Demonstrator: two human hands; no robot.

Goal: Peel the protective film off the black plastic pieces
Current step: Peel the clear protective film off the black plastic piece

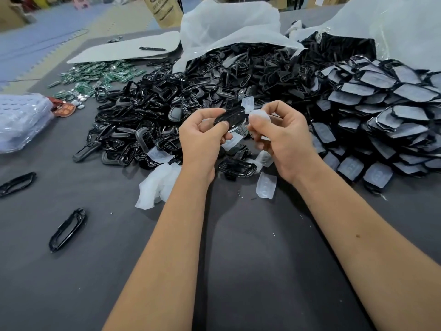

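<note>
Head view, looking down at two bare arms over a dark grey desk (238,271).

Left hand (202,137) curling its fingers and thumb around one black plastic piece (230,117), holding it up just above the heap. Right hand (281,137) pinching a small bit of cloudy film (260,115) between thumb and fingertips, right beside the end of that piece. Hard to tell whether the film is fully off or clinging on at one corner.

Looking like the peeling step for this one piece, nearly done.

Lying behind the hands: a big pile of shiny black pieces (148,111), looking bare. Sitting to the right: another pile (386,108) with pale film on top of each piece, so plenty left to do. Resting near the wrists: loose peeled films (266,185) and a crumpled white scrap (157,185). Lying alone on the left of the desk: two black rings (68,229). Sitting farther back: small green boards (95,75) and white plastic bags (226,25).

Next move, as a guess: pulling the right hand away from the piece until the film comes free, then dropping the film onto the desk. Needing a firm hold from the left hand so the piece is not slipping. Then putting the bare piece on the shiny pile and reaching to the right pile for a covered one.
</note>
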